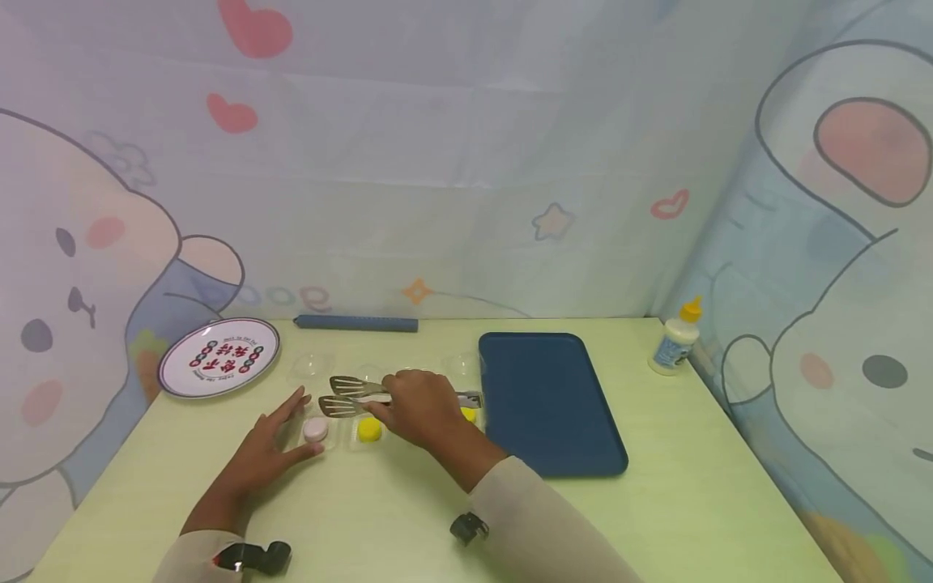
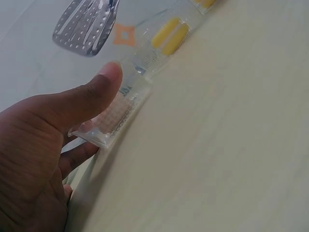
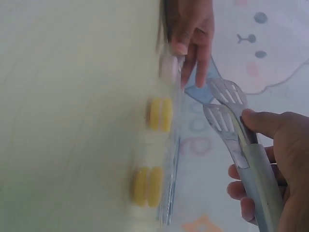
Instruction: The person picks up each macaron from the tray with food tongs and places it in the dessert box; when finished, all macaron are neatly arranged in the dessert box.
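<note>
My right hand [image 1: 423,405] grips metal tongs [image 3: 244,140] with slotted spatula ends, held above a row of clear plastic macaron boxes [image 2: 145,60]. The two slotted heads stand slightly apart, with nothing between them. A pink macaron [image 1: 315,429] sits in the left box, a yellow macaron [image 1: 369,429] in the middle one. Another yellow macaron [image 3: 147,187] is at the right, partly hidden by my right hand in the head view. My left hand [image 1: 258,453] is spread around the left box, thumb at its near side, fingers reaching along the far side.
Right of the boxes lies a dark blue tray [image 1: 550,405]. A white plate [image 1: 219,385] with red lettering is at the back left, a dark blue rod-like object [image 1: 357,324] along the back edge. A white bottle [image 1: 676,344] with a yellow nozzle stands at the right edge.
</note>
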### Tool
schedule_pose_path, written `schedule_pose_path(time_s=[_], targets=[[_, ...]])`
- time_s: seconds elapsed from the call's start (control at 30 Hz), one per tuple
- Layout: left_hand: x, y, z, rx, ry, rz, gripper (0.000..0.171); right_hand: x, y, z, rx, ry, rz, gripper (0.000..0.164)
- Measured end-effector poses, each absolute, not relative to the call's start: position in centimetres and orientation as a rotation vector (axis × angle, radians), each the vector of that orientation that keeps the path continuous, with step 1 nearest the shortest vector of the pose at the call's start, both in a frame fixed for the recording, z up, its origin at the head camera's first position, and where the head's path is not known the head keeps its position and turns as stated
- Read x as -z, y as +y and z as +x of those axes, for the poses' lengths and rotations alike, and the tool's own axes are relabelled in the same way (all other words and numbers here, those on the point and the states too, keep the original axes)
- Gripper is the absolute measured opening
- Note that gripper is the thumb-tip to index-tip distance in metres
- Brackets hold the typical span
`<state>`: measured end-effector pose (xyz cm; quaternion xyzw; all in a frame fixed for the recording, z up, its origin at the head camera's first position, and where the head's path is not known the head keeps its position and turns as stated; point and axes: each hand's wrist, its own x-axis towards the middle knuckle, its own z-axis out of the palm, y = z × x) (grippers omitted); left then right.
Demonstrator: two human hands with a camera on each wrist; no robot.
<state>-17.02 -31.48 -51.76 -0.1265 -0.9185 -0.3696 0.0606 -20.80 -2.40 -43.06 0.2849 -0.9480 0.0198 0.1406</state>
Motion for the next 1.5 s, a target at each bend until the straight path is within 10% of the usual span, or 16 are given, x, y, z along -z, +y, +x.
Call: schedule_pose_path(time_s=[0.3,1.5], targets=[[52.0,-31.5,-17.3,1.113,-2.789,-0.377,0.103,42.5,2.3,-21.9,-0.552,-2.788,0.817,0.023],[52.3,-31.4,-17.3,1.138,-2.738,-0.376,0.105,46.2,17.6,-22.1,-0.869,-2.685,0.524,0.041]])
